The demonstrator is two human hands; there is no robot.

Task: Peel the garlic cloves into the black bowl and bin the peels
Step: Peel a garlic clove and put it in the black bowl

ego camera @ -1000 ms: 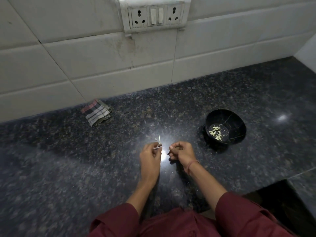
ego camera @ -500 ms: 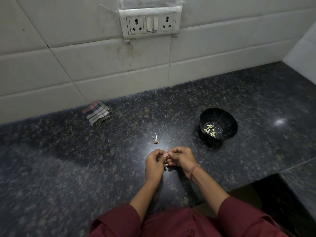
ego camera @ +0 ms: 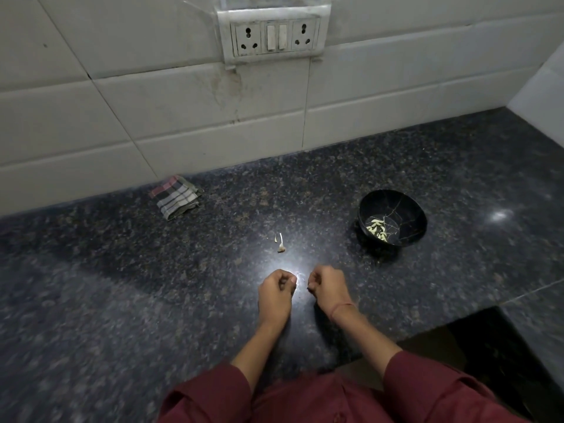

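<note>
Left hand (ego camera: 276,293) and right hand (ego camera: 328,288) hover slightly apart, fingers curled.

The speckled counter (ego camera: 122,285) bears a black bowl (ego camera: 410,213), a checked cloth (ego camera: 177,196) and garlic scraps (ego camera: 280,248).

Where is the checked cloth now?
In the head view, the checked cloth lies at the left on the counter, by the tiled wall, far from the black bowl.

Your hands have come apart. Half a second ago their fingertips met over the worktop (ego camera: 122,285); now your left hand (ego camera: 276,293) and right hand (ego camera: 328,288) sit side by side with a gap between them, fingers curled in, whatever they hold hidden.
</note>
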